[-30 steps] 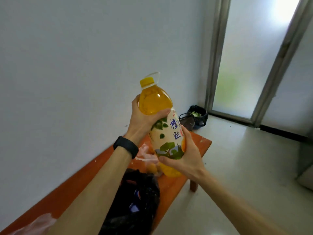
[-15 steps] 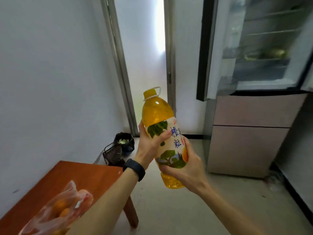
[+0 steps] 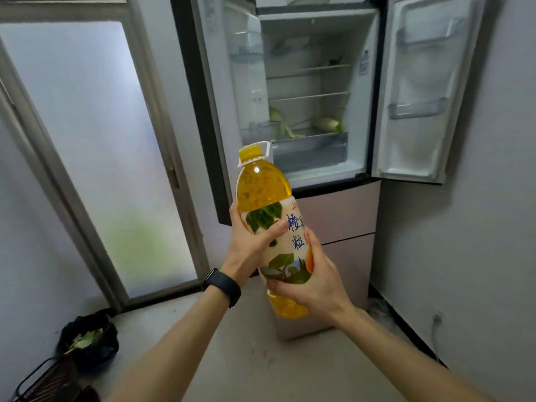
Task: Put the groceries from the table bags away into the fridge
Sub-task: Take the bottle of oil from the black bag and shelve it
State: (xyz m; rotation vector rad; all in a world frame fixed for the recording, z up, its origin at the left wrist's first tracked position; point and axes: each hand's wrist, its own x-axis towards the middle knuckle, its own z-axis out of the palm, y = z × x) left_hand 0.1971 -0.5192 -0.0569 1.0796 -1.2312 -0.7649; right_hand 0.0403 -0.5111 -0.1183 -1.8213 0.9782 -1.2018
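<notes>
A large bottle of orange juice (image 3: 262, 187) with a yellow cap and white carry loop is held upright in front of me. My left hand (image 3: 249, 245) grips its label from the left, thumb across the front. My right hand (image 3: 316, 280) holds the lower part from the right. Straight ahead stands the fridge (image 3: 316, 163) with both upper doors swung open. Its wire shelves show, and green vegetables (image 3: 324, 123) lie on the lowest shelf above a drawer. The table and bags are out of view.
A frosted glass door (image 3: 95, 146) fills the left. On the floor at lower left sit a black bag with green scraps (image 3: 87, 340) and a black wire basket (image 3: 43, 381). The fridge's right door (image 3: 417, 91) reaches toward the grey right wall. Pink lower drawers (image 3: 345, 216) are closed.
My view has swung right from the orange table to the open fridge, which is now closer and centred. Both hands keep the same hold on the bottle.
</notes>
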